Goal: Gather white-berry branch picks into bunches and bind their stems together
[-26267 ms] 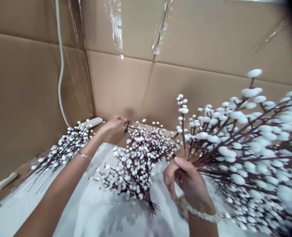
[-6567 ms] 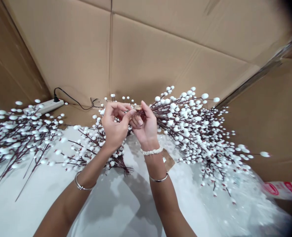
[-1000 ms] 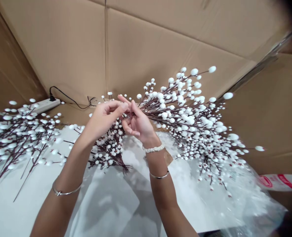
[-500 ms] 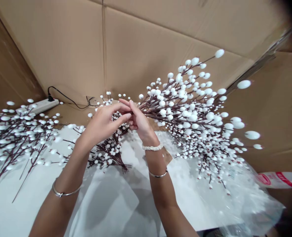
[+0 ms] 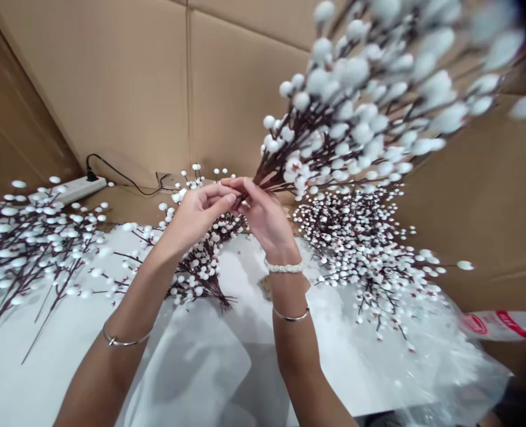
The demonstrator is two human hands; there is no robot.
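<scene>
My right hand [image 5: 265, 216] grips the stem end of a bunch of dark twigs with white berries [image 5: 360, 101], lifted and swung up to the upper right, blurred by motion. My left hand [image 5: 195, 210] pinches at the same stem end, fingertips touching the right hand's. Below the hands lies a tied berry bunch [image 5: 200, 261] on the white sheet [image 5: 44, 367]. Another berry spray [image 5: 364, 255] lies to the right, beneath the lifted bunch.
Loose berry twigs [image 5: 26, 237] spread across the left of the sheet. A white power strip [image 5: 73, 188] with a black cable sits at the back left. Cardboard walls [image 5: 124, 77] enclose the space. Clear plastic wrap [image 5: 440, 367] and a white bag with red print [image 5: 503, 325] lie at right.
The bunch in my hands has swung upward and closer to the camera, from spreading low at the right to pointing up-right. Both hands stay together at its stem.
</scene>
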